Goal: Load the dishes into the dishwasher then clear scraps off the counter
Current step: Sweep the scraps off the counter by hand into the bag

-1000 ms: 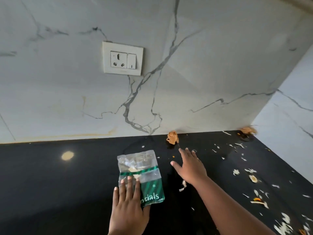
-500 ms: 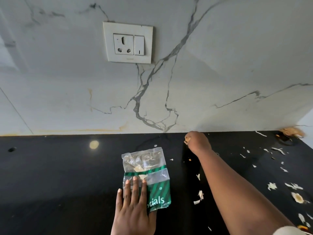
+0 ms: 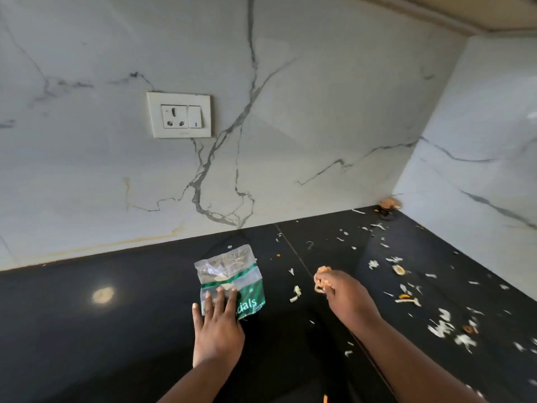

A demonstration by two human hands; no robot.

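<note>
1. Half a second ago my right hand was up at the foot of the wall, closing on the orange peel there; now my right hand (image 3: 345, 292) is back nearer me, right of the bag, with its fingers curled tight round that crumpled orange scrap of peel (image 3: 322, 279).

2. Head view, the only one I have: my left hand (image 3: 216, 324) lies flat as before, fingers straight and pressing down the lower end of the clear plastic bag with green printed band (image 3: 229, 274), which rests on the glossy black stone counter (image 3: 116, 330) and already holds a few pale bits.

3. To me this means one piece is lifted and the bag is pinned ready to take it; the drop into the bag's mouth seems the next call.

4. Plenty is left. Scattered white and orange vegetable scraps (image 3: 441, 327) cover the counter's right side, and another orange peel (image 3: 390, 204) sits in the far corner against the white veined marble wall (image 3: 319, 112).

5. No dishwasher or dishes show here.

6. A white wall socket with switch (image 3: 178, 114) sits above.
</note>
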